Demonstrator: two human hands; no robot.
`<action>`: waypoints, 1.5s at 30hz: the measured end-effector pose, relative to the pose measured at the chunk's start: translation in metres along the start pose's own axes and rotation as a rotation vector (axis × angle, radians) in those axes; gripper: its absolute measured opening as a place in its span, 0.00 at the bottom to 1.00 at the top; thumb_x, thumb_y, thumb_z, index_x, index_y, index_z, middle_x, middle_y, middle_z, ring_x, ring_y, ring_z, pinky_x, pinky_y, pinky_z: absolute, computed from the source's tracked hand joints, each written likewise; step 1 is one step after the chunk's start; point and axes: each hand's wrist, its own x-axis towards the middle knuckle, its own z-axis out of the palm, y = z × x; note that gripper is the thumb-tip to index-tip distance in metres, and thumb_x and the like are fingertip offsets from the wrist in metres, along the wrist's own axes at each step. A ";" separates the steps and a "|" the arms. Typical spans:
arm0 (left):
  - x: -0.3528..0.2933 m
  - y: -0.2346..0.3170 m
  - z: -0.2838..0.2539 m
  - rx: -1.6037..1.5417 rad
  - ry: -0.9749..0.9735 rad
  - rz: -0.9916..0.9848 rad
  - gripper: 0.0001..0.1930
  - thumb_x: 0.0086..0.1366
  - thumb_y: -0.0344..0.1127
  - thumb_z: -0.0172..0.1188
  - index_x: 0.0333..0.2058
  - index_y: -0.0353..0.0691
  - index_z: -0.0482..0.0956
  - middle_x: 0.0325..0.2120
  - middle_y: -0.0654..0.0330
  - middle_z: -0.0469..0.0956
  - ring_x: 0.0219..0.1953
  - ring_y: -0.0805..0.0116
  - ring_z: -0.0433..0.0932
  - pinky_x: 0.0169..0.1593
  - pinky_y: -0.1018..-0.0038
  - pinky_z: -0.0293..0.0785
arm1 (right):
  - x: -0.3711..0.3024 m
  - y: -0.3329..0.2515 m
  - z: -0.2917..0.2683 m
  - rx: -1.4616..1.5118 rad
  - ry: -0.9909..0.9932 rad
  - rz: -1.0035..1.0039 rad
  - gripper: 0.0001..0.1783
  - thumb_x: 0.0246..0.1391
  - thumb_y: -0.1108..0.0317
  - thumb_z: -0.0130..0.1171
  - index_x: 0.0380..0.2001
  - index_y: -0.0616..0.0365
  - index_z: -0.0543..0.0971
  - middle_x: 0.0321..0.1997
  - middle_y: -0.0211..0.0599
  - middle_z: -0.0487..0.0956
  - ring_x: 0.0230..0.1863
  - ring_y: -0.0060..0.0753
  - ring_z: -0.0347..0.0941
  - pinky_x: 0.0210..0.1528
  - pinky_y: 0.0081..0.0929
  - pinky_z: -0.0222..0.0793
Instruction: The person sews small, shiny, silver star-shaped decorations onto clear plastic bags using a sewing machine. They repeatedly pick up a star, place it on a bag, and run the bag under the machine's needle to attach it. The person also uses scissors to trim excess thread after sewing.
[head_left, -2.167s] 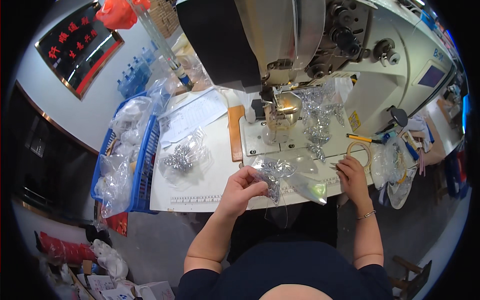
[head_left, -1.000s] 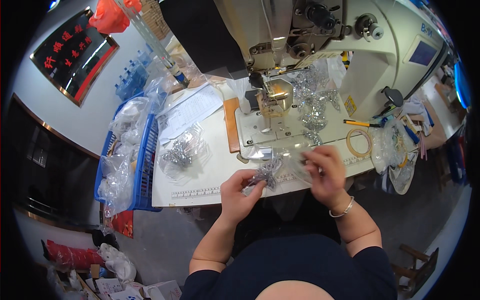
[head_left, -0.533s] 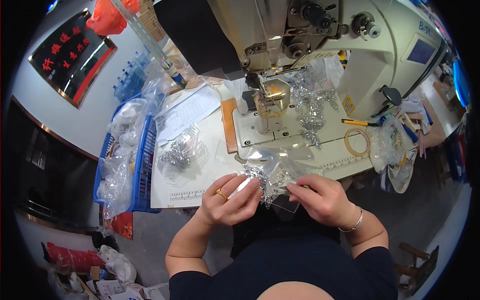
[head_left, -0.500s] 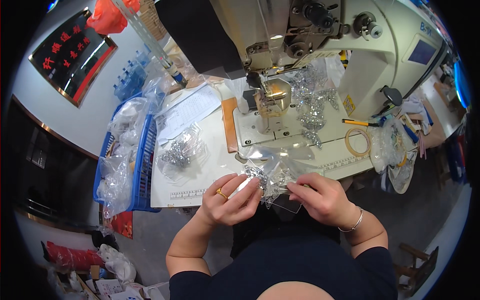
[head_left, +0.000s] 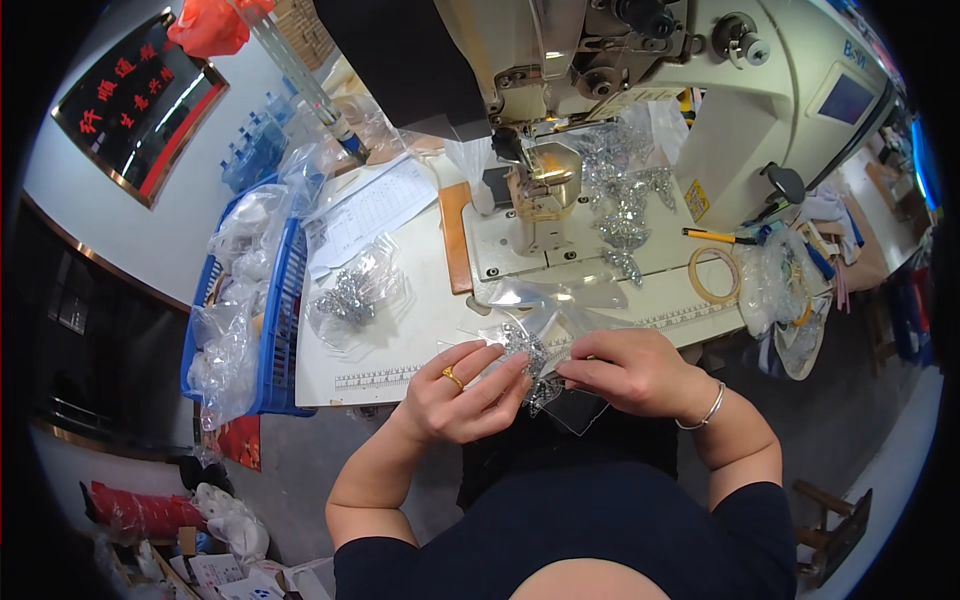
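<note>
Over the table's front edge, my left hand point(head_left: 465, 392), a gold ring on one finger, pinches a silver glittering appliqué point(head_left: 540, 392) on clear plastic film. My right hand point(head_left: 635, 375) is closed at the appliqué's right side, thumb and fingertips pressed together; whatever small thing they grip is hidden. A corner of the film point(head_left: 580, 418) hangs below the hands. Behind them lies more clear film point(head_left: 570, 292), in front of the sewing machine point(head_left: 545, 190). Silver glittering pieces point(head_left: 625, 228) lie on the machine bed, and another in clear film point(head_left: 350, 295) sits to the left.
On the left stands a blue basket point(head_left: 285, 345) of plastic bags, beside a paper sheet point(head_left: 375, 210). A tape roll point(head_left: 714, 252), a yellow pen point(head_left: 718, 236) and a clear bag point(head_left: 770, 285) lie right. A ruler strip point(head_left: 375, 380) runs along the table's front.
My right hand has moved slightly left and up, nearer my left hand. The appliqué and its film have shifted a little between them. The whole view has tilted slightly.
</note>
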 end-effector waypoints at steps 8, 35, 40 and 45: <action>-0.003 -0.007 0.005 -0.204 0.009 0.056 0.10 0.48 0.29 0.67 0.27 0.43 0.74 0.36 0.61 0.79 0.34 0.65 0.80 0.39 0.71 0.79 | 0.008 0.016 -0.015 0.153 -0.182 -0.063 0.12 0.46 0.65 0.64 0.35 0.52 0.76 0.35 0.30 0.74 0.30 0.36 0.74 0.27 0.29 0.70; -0.015 -0.012 0.014 -0.455 0.009 -0.026 0.09 0.48 0.26 0.63 0.30 0.39 0.76 0.36 0.56 0.80 0.33 0.61 0.80 0.33 0.73 0.80 | 0.002 0.005 -0.004 -0.089 -0.163 -0.241 0.11 0.44 0.68 0.57 0.35 0.51 0.76 0.35 0.31 0.74 0.31 0.34 0.74 0.27 0.28 0.70; -0.018 -0.012 0.013 -0.455 0.001 -0.047 0.09 0.48 0.27 0.63 0.31 0.38 0.76 0.37 0.56 0.80 0.33 0.61 0.80 0.33 0.73 0.80 | 0.000 0.006 -0.003 -0.030 -0.118 -0.174 0.12 0.44 0.69 0.57 0.35 0.51 0.77 0.35 0.30 0.75 0.32 0.33 0.75 0.28 0.28 0.71; -0.018 -0.010 0.017 -0.463 -0.011 -0.030 0.09 0.49 0.27 0.62 0.31 0.38 0.76 0.37 0.57 0.80 0.34 0.62 0.80 0.34 0.73 0.79 | 0.000 0.004 -0.002 -0.053 -0.156 -0.213 0.12 0.44 0.70 0.58 0.36 0.51 0.77 0.35 0.31 0.75 0.31 0.34 0.75 0.28 0.27 0.71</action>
